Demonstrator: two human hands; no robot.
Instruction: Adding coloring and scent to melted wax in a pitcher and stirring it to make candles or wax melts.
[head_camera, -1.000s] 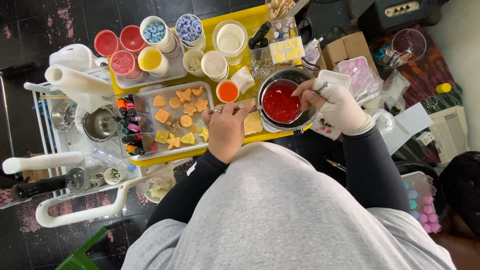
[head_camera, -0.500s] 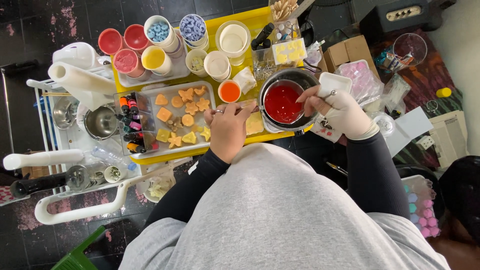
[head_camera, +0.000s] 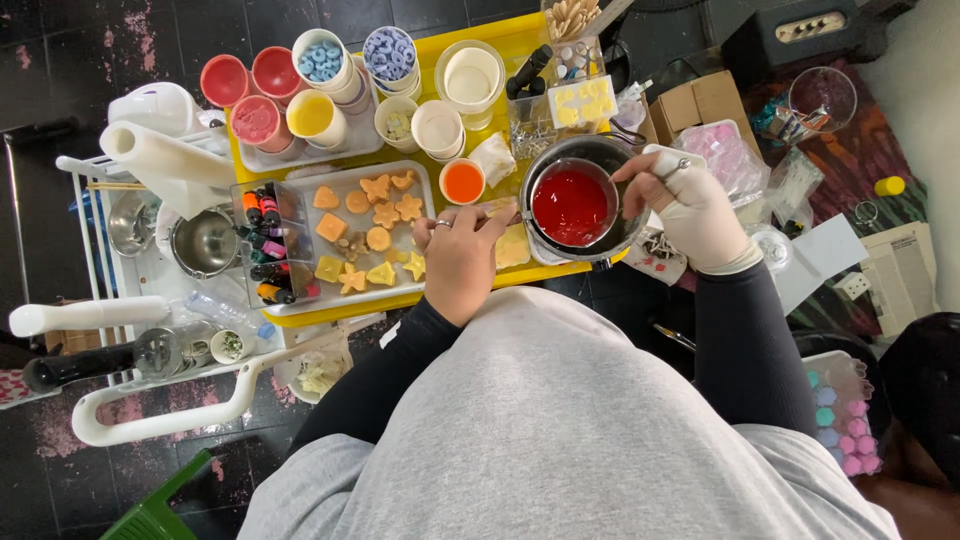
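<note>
From above, the person's left hand (head_camera: 462, 255) lies flat on the yellow table (head_camera: 520, 40) near its front edge, fingers loose and holding nothing, just beside the tray of orange and yellow wax shapes (head_camera: 300, 300). The right hand (head_camera: 690, 205), in a white glove, grips the rim of the metal pot of red liquid (head_camera: 572, 205) by the table's right front corner. A small orange cup (head_camera: 462, 182) stands between tray and pot.

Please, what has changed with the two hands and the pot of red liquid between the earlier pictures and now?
Very little. The gloved right hand stays at the rim of the round metal pot of red liquid. The bare left hand stays beside the tray of orange and yellow shaped pieces. Nothing was visibly taken or released.
</note>
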